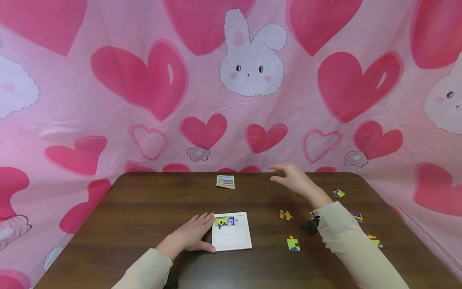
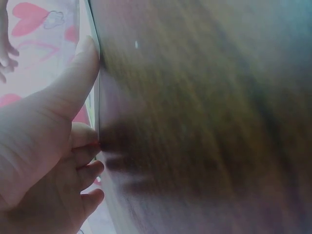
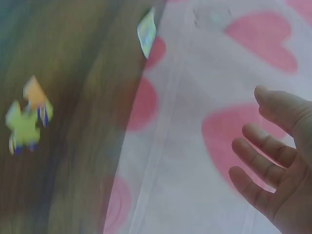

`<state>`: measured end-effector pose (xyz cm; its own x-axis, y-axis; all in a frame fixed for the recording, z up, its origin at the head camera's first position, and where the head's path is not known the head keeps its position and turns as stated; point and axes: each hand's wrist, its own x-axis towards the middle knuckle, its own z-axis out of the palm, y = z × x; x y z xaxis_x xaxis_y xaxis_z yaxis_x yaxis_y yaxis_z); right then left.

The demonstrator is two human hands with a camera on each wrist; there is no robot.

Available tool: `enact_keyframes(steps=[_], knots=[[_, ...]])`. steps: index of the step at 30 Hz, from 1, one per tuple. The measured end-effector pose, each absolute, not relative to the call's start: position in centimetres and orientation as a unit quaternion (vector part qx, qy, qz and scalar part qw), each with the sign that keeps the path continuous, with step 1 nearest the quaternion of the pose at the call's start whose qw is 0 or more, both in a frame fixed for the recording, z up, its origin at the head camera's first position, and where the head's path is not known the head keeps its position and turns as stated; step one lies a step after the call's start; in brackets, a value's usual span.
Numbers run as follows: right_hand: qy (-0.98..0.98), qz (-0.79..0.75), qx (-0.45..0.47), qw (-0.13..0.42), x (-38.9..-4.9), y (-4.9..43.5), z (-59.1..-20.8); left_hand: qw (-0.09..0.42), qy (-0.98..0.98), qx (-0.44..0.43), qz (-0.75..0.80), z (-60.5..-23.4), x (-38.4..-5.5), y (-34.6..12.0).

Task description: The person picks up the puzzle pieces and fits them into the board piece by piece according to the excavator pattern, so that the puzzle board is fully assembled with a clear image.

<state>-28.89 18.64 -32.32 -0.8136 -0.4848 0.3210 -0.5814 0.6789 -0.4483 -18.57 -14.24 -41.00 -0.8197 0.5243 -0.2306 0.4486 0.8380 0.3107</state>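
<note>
At L edge of white tray (image 1: 232,241): L hand (image 1: 191,235), fingers straight, prob. steadying it | R of + beyond tray: R hand (image 1: 295,179) raised, loosely spread, nothing held | tray's far-L corner: set pcs (image 1: 224,222) | R of tray: loose pcs (image 1: 293,244), apart, prob. for easy picking

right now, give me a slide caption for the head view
Left grip touching the part-filled puzzle board, right grip raised and empty, loose pieces on the table.

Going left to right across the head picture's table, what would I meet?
Bare left hand → white square puzzle tray → bare right hand → yellow-and-purple jigsaw piece → purple-patterned jigsaw piece → green-and-orange jigsaw piece.
</note>
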Motion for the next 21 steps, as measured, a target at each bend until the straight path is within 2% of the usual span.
enact_keyframes(steps=[9, 21], knots=[[-0.920, 0.283, 0.241, 0.128, -30.3, 24.7, -32.2, 0.145, 0.945, 0.268, 0.122, -40.9, -18.5, -14.4], [-0.940, 0.302, 0.114, 0.113, -30.2, 32.9, -34.1, 0.144, 0.945, 0.265, 0.123, -40.8, -18.4, -14.4]])
